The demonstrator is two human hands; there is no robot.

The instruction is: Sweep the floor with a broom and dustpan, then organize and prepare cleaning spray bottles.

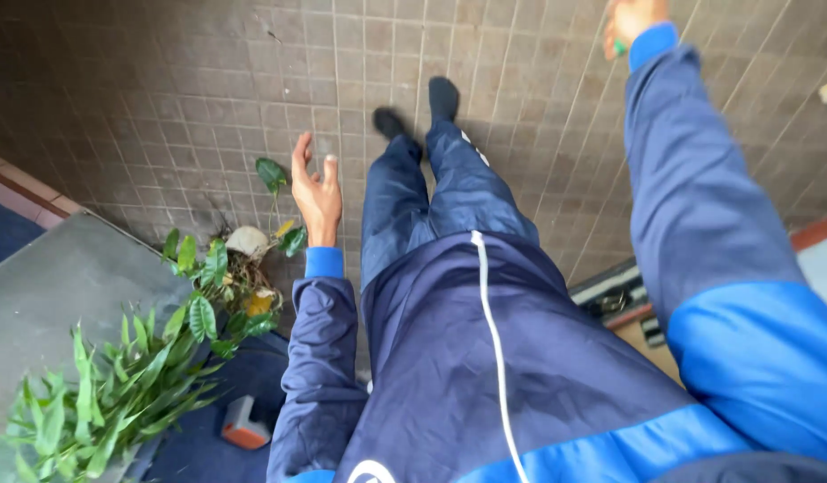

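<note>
Left hand [315, 190]: fingers spread, holding nothing, above the tiled floor [163, 107].
Right hand [630, 20]: raised at the top edge, fingers curled on a small green thing [618, 47].
Nearest plant [239, 268]: below-left of the left hand, apart.

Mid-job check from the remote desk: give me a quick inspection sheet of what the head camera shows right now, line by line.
Surface: brown tiled floor, bare in the middle.
Job's things: small green object in the right hand, mostly hidden at the frame edge.
Clutter: leafy plants lower left; pale stone among leaves; orange-and-grey block.
Hands: left hand open, fingers spread, holding nothing; right hand raised, closed on the green object.
Cables: white drawstring on the jacket; otherwise nothing seen.
Surroundings: grey slab left; door track right.
</note>
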